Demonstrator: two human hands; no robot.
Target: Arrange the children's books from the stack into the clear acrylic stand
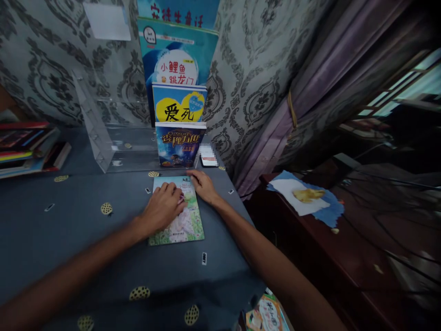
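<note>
A thin, closed picture book [188, 221] lies flat, front cover up, on the blue-grey table [69, 216], between seven and eight o'clock from the middle of the view. Its top edge points roughly to twelve. The cover is pale blue along the top, with partly hidden title characters near one o'clock; green, flowery ground fills the lower part, with small dark lettering near six. Its area toward ten o'clock is hidden.

Green-and-blue book [188, 218], grey damask-patterned wall [255, 50], mauve curtain [275, 128]
</note>
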